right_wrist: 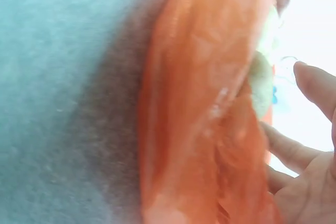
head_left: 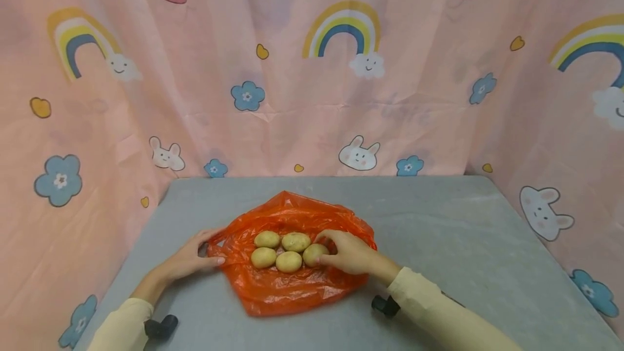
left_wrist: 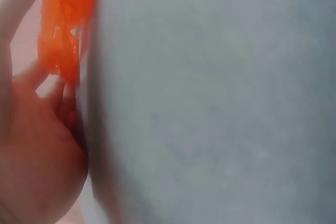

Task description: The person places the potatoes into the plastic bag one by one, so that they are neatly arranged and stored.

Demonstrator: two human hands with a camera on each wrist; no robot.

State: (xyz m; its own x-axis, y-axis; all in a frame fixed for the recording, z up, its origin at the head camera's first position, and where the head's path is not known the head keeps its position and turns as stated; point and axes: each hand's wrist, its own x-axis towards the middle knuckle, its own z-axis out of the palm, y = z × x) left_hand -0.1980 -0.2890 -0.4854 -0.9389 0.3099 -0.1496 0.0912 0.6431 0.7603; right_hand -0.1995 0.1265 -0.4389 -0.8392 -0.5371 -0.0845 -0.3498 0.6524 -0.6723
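A red-orange plastic bag lies spread on the table. Several yellow-brown potatoes sit in two rows on it. At the bag's left edge my left hand holds the thin plastic, thumb toward the front and fingers farther back; the fingertips disappear behind the film in the left wrist view. My right hand reaches over the right side of the bag. Its thumb and forefinger curve round the rightmost potato. In the right wrist view, a crumpled bag wall partly covers that potato.
The grey table extends on both sides of the bag. A pink patterned curtain borders it at the back and sides. Black wrist devices are worn at both cream sleeves.
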